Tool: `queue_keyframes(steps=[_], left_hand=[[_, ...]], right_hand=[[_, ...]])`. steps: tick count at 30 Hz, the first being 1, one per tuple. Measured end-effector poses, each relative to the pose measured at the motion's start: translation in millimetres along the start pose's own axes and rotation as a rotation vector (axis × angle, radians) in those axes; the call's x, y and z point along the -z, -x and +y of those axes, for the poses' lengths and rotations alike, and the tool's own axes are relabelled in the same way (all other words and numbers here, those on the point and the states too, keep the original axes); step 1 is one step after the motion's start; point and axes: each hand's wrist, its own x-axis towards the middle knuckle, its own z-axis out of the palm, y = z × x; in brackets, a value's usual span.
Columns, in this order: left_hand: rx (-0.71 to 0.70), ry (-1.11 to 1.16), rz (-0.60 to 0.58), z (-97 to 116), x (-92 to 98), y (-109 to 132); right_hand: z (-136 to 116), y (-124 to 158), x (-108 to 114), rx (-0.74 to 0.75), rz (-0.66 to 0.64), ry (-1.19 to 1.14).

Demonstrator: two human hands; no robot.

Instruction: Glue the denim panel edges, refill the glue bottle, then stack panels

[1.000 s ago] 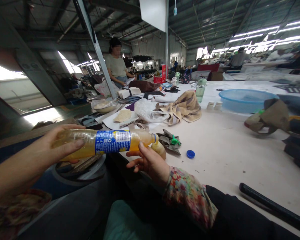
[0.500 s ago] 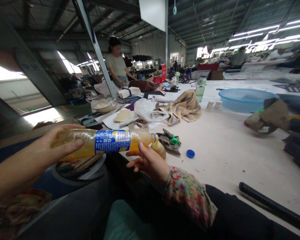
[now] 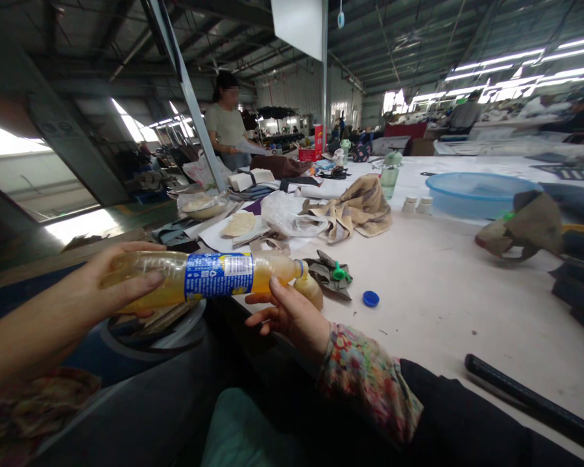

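Note:
My left hand [image 3: 119, 279] is closed around the base end of a clear plastic drink bottle [image 3: 219, 275] with a blue label. The bottle lies nearly level, tilted slightly down to the right, with orange-yellow liquid inside. Its uncapped mouth meets the yellowish top of a small round container [image 3: 310, 292], partly hidden behind my right hand [image 3: 292, 318]. The fingers of that hand are apart below the bottle's neck, and its thumb tip overlaps the neck's lower edge. Whether it touches the container, I cannot tell. A blue cap [image 3: 370, 299] rests on the table.
Dark cloth scraps with a green piece [image 3: 339, 272] lie beyond the small container. Further back are a tan cloth [image 3: 363, 207], a plastic bag [image 3: 289, 214] and a blue basin [image 3: 481, 198]. A black rod [image 3: 520, 389] lies at right. Another person [image 3: 226, 123] stands behind the table.
Both my hands, the bottle and the small container stay in place. The person in the background has straightened and now holds a pale sheet.

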Motion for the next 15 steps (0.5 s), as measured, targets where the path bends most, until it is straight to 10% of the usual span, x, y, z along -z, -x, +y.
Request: queue_keyframes(steps=[15], left_hand=[[-0.014, -0.001, 0.020, -2.8, -1.6, -0.6]], right_hand=[[-0.3, 0.6, -0.7, 0.002, -0.001, 0.008]])
